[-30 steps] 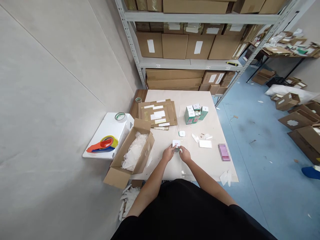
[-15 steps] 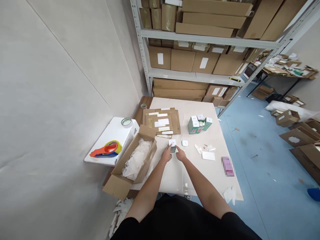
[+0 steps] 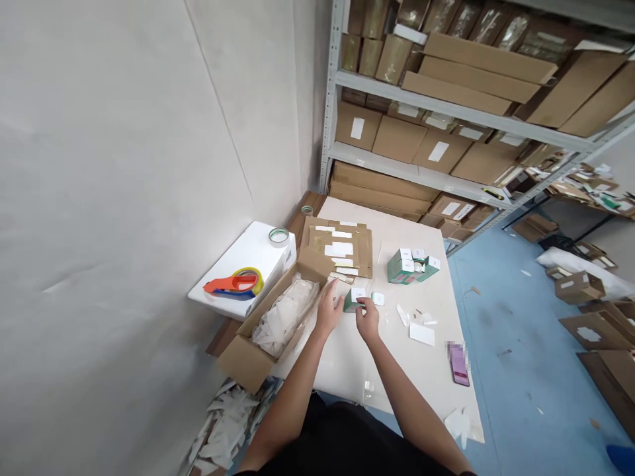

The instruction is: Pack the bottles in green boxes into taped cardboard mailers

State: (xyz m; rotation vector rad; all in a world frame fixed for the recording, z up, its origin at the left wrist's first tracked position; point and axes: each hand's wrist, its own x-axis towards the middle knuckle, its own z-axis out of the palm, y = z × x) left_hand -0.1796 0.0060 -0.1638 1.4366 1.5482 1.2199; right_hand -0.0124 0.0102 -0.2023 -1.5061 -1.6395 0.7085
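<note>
A small green-and-white carton [image 3: 354, 299] stands on the table between my hands, its white top facing up. My left hand [image 3: 329, 311] is just left of it, fingers stretched and apart, holding nothing. My right hand [image 3: 368, 321] has its fingers curled at the carton's right top edge, seeming to pinch it there; the fingertips are partly hidden. Close behind that hand lies another small white-topped green carton [image 3: 378, 299]. Further back, several similar cartons [image 3: 407, 266] are grouped together, one with its top open.
To the left, a long cardboard box [image 3: 242, 362] holds crumpled white material. A white foam block [image 3: 208, 301] carries a tape dispenser [image 3: 231, 284] and a tape roll [image 3: 278, 236]. Flattened cardboard [image 3: 364, 254] lies behind. Rightward are a white card [image 3: 421, 334] and a phone [image 3: 459, 365]. Shelving [image 3: 421, 173] stands beyond.
The view has swung left. My left hand has come away from the carton and opened. My right hand's outstretched finger has curled in against the carton's right edge.
</note>
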